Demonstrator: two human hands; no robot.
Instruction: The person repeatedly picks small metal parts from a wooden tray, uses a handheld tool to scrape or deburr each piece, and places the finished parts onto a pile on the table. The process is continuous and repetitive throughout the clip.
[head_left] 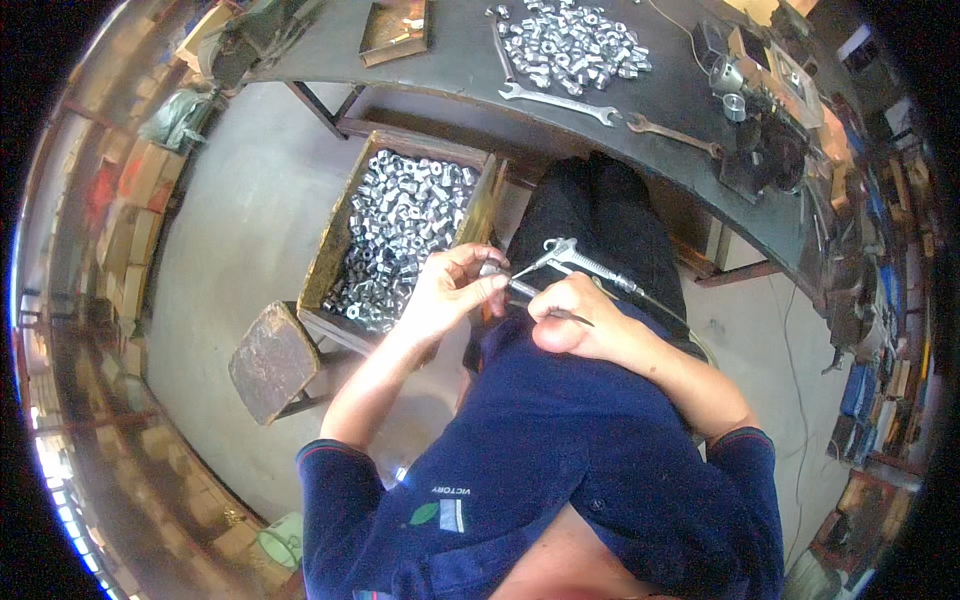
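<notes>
My left hand (446, 288) is closed, thumb and fingers pinching a small metal fitting (490, 268) above my lap. Closed around a slim rod-like tool (521, 288), my right hand (588, 316) has the tool's metal end pointing at the fitting; its dark, pointed end sticks out by the palm. I cannot tell whether the tool touches or enters the fitting. A silver air blow gun (578, 260) lies across my thighs just beyond my hands, its thin nozzle reaching toward the left fingers. To the left, a wooden crate (322, 262) holds many shiny metal nuts (405, 225).
The dark workbench (455, 75) curves along the far side, bearing a pile of metal nuts (575, 45), an open-ended wrench (560, 103), a rusty wrench (675, 133) and a shallow tray (395, 45). A wooden stool (273, 362) stands left. The air hose (672, 312) trails right.
</notes>
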